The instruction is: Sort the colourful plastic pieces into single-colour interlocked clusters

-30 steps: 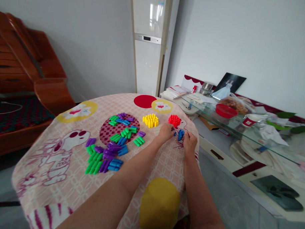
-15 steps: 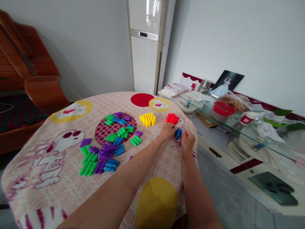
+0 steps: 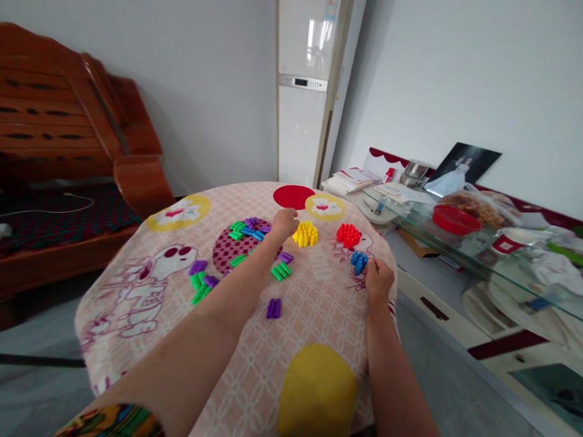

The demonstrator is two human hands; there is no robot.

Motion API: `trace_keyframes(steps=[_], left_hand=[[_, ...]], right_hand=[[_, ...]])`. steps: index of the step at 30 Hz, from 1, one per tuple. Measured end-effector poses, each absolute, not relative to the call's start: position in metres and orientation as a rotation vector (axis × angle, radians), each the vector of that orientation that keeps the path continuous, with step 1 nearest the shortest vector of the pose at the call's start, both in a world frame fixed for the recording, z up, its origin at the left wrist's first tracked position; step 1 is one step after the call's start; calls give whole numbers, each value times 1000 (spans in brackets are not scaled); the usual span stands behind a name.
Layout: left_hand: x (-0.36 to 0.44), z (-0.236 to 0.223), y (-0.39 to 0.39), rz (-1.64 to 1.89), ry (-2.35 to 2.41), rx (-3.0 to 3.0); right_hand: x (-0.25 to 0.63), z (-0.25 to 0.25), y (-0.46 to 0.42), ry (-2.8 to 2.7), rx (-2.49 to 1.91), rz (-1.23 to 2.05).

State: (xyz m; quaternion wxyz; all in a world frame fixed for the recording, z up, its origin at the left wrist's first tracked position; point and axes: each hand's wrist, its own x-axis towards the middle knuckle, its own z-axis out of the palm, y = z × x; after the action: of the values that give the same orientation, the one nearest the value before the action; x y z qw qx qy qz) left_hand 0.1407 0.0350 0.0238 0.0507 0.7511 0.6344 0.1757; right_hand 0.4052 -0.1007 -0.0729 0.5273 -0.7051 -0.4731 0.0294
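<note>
My left hand (image 3: 285, 223) reaches to the far middle of the table, just left of a cluster of upright yellow pegs (image 3: 305, 234). Its fingers are mostly hidden behind the back of the hand, and I cannot see anything in them. Over on the right, my right hand (image 3: 380, 279) has its fingers bent together at the edge of a small cluster of blue pegs (image 3: 359, 262). Red pegs (image 3: 349, 234) stand in a tight group just beyond. Green pegs (image 3: 281, 270) and a purple pair (image 3: 274, 308) lie on the cloth. My left forearm covers part of the mixed pile.
A patterned pink cloth (image 3: 316, 321) covers the round table. More purple pegs (image 3: 198, 266) lie to the left of my arm. Right of the table, a glass-topped cabinet carries a red bowl (image 3: 456, 220) and papers (image 3: 353, 180). A wooden bench (image 3: 140, 175) stands at left.
My left hand has left the blue pegs and moved left and away, to beside the yellow ones. My right hand stays by the blue pegs. The view has swung a little left.
</note>
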Motion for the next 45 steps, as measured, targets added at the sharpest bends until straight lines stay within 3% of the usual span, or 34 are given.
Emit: trace_keyframes(steps=[7, 21, 26, 31, 38, 45], left_hand=[[53, 14, 37, 146, 2067, 2270], [49, 13, 17, -186, 1982, 2510], [64, 31, 19, 104, 1983, 2492], [130, 40, 1, 555, 1492, 2374], [230, -5, -46, 666, 1384, 2270], [265, -31, -62, 810, 1366, 2105]], right_hand=[[405, -74, -99, -1128, -1689, 73], [402, -72, -101, -1145, -1675, 55], [401, -72, -101, -1132, -1675, 66], [400, -70, -101, -1129, -1673, 70], [401, -67, -103, -1106, -1661, 69], [404, -71, -99, -1105, -1656, 34]])
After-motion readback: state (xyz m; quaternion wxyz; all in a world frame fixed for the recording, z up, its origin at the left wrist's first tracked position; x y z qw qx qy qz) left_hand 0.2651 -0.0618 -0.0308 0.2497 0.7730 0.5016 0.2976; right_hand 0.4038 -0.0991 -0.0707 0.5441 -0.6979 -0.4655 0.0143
